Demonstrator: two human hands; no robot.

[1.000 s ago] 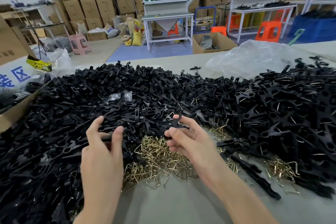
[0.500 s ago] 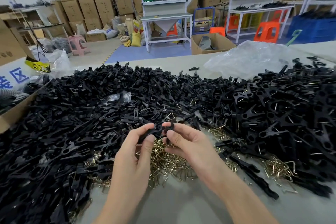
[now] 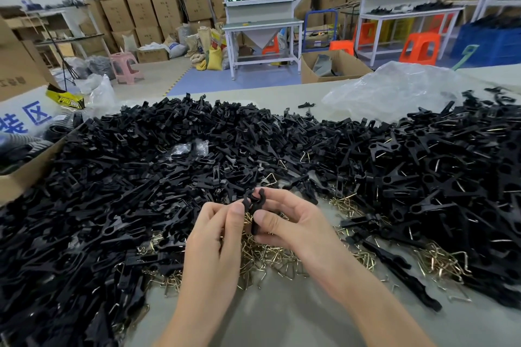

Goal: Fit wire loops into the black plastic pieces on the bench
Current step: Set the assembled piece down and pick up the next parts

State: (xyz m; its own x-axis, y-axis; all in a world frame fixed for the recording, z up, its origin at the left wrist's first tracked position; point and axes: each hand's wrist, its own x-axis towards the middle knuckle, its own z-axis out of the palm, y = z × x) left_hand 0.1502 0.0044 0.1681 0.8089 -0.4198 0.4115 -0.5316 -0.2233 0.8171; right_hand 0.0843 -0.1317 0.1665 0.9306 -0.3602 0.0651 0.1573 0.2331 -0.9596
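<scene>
head view: a deep heap of black plastic pieces (image 3: 141, 177) covers the table (image 3: 282, 318) beyond and to the left of the left hand (image 3: 214, 236). a second heap (image 3: 437, 177), with bits of wire showing among its pieces, lies to the right of the right hand (image 3: 293, 222). a crumpled clear plastic bag (image 3: 394, 90) sits far beyond the right hand, and an open cardboard box (image 3: 25, 175) stands at the table edge far to the left. brass-coloured wire loops (image 3: 270, 253) lie in a tangle directly under and just behind both hands, partly hidden by them. the two hands meet above this tangle, fingertips close together, both pinching one black piece (image 3: 253, 203). the left thumb and forefinger nip its left side. the right thumb presses its front, with the other fingers curled behind. the piece stands roughly upright, glossy black, its curved open claws rising above the fingertips. i cannot tell whether a loop sits in it.
</scene>
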